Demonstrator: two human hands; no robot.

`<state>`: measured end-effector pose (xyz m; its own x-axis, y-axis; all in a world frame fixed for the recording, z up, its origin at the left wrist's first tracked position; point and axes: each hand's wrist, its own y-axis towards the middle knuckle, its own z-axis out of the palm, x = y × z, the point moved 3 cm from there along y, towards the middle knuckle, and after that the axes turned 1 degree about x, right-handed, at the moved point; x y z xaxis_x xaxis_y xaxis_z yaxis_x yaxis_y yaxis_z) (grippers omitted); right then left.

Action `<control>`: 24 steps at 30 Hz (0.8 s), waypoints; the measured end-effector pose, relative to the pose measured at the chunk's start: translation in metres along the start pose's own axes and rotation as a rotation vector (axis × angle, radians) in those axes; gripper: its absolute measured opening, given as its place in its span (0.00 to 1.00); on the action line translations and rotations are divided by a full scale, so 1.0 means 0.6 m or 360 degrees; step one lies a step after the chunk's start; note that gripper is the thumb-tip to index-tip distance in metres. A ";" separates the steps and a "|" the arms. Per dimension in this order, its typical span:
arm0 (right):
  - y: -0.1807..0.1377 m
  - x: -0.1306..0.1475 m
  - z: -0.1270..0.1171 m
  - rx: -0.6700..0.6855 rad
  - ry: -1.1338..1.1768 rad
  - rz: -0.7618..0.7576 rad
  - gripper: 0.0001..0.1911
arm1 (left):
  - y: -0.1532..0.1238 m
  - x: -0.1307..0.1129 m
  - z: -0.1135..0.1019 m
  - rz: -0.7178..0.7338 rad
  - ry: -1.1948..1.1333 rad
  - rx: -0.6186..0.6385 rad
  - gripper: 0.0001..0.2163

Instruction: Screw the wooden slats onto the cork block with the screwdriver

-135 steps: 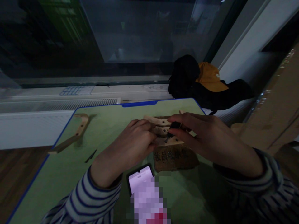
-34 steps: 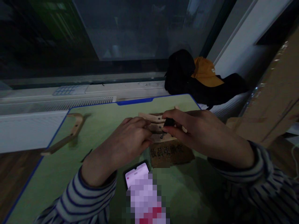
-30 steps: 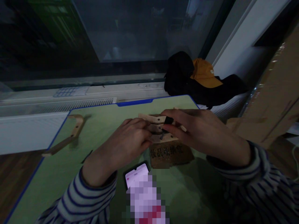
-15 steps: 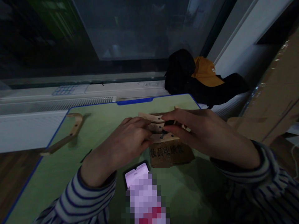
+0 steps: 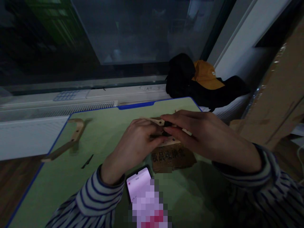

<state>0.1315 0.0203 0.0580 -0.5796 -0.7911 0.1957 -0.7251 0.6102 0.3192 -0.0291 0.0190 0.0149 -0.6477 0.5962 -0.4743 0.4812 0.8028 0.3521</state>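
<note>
Both my hands meet over a light wooden piece (image 5: pixel 154 120) with drilled holes, lying on a brown wooden block (image 5: pixel 173 157) with dark lettering. My right hand (image 5: pixel 204 136) pinches a small black tool (image 5: pixel 167 123) between thumb and fingers, its tip at the wood. My left hand (image 5: pixel 135 145) is curled, its fingers pressed against the wooden piece right beside the tool. The hands hide most of the wooden piece.
A green mat (image 5: pixel 71 177) with a blue edge covers the table. A curved wooden part (image 5: pixel 71 139) and a thin dark tool (image 5: pixel 87 161) lie at left. A lit phone (image 5: pixel 140 185) sits near me. A black bag and orange cap (image 5: pixel 206 75) rest by the window.
My left hand has moved right and closer to my right hand, now touching the tool area. My right hand keeps its pinch on the black tool, turned slightly.
</note>
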 end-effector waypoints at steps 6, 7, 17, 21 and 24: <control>-0.001 0.003 -0.002 -0.0040 0.0086 -0.0087 0.19 | 0.001 0.001 0.004 0.0022 -0.0067 -0.0065 0.03; -0.001 0.004 -0.003 -0.0049 0.0114 -0.0098 0.19 | 0.001 0.001 0.004 0.0023 -0.0079 -0.0054 0.03; 0.003 0.010 0.001 -0.0058 0.0089 -0.0040 0.12 | 0.000 0.004 0.003 0.0131 -0.0228 0.0156 0.05; 0.003 0.011 -0.001 -0.0068 0.0068 0.0001 0.11 | 0.001 0.002 0.005 0.0048 -0.0266 0.0093 0.06; 0.002 0.011 -0.002 -0.0087 0.0047 0.0002 0.11 | 0.002 0.000 0.007 -0.0039 -0.0279 -0.0009 0.02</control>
<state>0.1271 0.0161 0.0605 -0.5687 -0.7916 0.2234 -0.7024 0.6087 0.3690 -0.0260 0.0200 0.0121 -0.5459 0.5675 -0.6163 0.4629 0.8175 0.3427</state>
